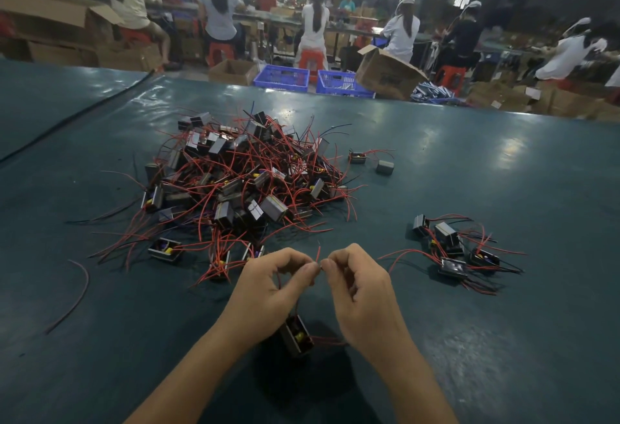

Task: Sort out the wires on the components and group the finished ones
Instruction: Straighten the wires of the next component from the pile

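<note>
Pinching noted on both sides: left hand (268, 284) and right hand (359, 293) meet fingertip to fingertip near the centre of the view, each with thumb and forefinger closed narrowly on a thin red wire (318, 252). The wire's free end sticks up just above the pinch. The other fingers of both hands are curled inward.

Below and between the wrists sits the component (297, 336) being worked on: a small dark box with a yellow part showing inside. Its red leads run up toward the left hand. Cannot tell whether it hangs from the wires or rests on the table.

Table (503, 323): dark green glossy sheet.

Unsorted pile (241, 182): a large heap of the same box components, tangled in red and black leads, far of the hands and slightly left. Several strays lie at its near edge, just beyond the left hand.

Sorted group (453, 249): a handful of components lying together to the right of the hands, well apart from the pile, most leads trailing right.

Two single components (357, 157) (384, 167) lie just right of the pile's far side.

One loose wire (75, 293) lies curved on the table at near left.

Background: blue crates (281, 76) and an open cardboard box (385, 75) beyond the far table edge. Seated workers (313, 26) sit at benches, backs to camera.
</note>
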{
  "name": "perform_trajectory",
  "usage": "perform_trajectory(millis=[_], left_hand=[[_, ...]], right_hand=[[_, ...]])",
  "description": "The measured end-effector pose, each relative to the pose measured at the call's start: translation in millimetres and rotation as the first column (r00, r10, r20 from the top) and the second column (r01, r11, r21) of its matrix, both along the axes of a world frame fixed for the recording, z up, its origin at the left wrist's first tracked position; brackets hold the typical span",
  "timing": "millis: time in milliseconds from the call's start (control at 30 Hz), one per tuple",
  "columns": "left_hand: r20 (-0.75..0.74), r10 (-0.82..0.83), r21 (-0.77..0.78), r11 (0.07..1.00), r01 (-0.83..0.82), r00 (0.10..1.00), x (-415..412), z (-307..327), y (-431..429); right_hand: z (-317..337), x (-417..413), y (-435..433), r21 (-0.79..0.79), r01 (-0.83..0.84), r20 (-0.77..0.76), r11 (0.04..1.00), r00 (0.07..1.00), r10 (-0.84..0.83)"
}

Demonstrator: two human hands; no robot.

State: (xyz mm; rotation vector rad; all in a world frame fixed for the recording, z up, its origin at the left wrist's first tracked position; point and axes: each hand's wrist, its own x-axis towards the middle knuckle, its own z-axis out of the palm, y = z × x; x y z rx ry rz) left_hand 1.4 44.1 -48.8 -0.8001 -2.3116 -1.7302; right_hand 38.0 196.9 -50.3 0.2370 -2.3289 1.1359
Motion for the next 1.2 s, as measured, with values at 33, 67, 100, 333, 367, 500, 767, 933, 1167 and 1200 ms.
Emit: perform_trajectory(millis=[33,67,100,333,367,500,767,933,1167,1200], left_hand=[[0.095,-0.055,0.035,0.998,0.051,0.994,-1,2,0],[0.190,-0.114,0.079,0.992,0.101,0.975,-1,4,-1],[0.276,-0.175,0.129,0.981,0.144,0.945,-2,5,-2],[0.402,-0.331,0.311,0.926,0.213,0.854,-1,7,-5],[0.345,-0.263,0.264,0.948,0.176,0.901,0,6,-3],[-0.213,0.087,-0.119,0.986,-0.114,0.973,4,-1,1],[-0.636,0.088,-0.297,0.889,-0.349,0.767,2,-10,0],[-0.562,0.082,-0.316,0.898,-0.305,0.823,5,-7,2],[0.091,0.015,-0.009,1.000,-0.014,0.996,2,4,0],[0.142,-0.036,0.024,0.999,0.033,0.989,1,5,0]], right_hand=[[0,0,0,0.044,-0.005,-0.055,0.999,0.998,0.007],[0,0,0,0.073,-0.012,-0.101,0.997,0.995,0.019],[0,0,0,0.089,-0.023,-0.139,0.996,0.990,0.035],[1,2,-3,-0.009,-0.090,-0.205,0.996,0.975,0.087],[1,2,-3,-0.033,-0.043,-0.184,0.999,0.982,0.036],[1,1,-3,-0.187,0.043,-0.019,0.981,0.999,-0.047],[-9,-4,-2,-0.327,0.092,0.232,0.940,0.973,-0.014],[-7,-2,-2,-0.276,0.117,0.230,0.954,0.972,-0.053],[1,-1,-6,-0.013,0.039,-0.100,0.999,0.994,-0.040],[0,-1,-5,-0.003,0.023,-0.132,1.000,0.991,-0.024]])
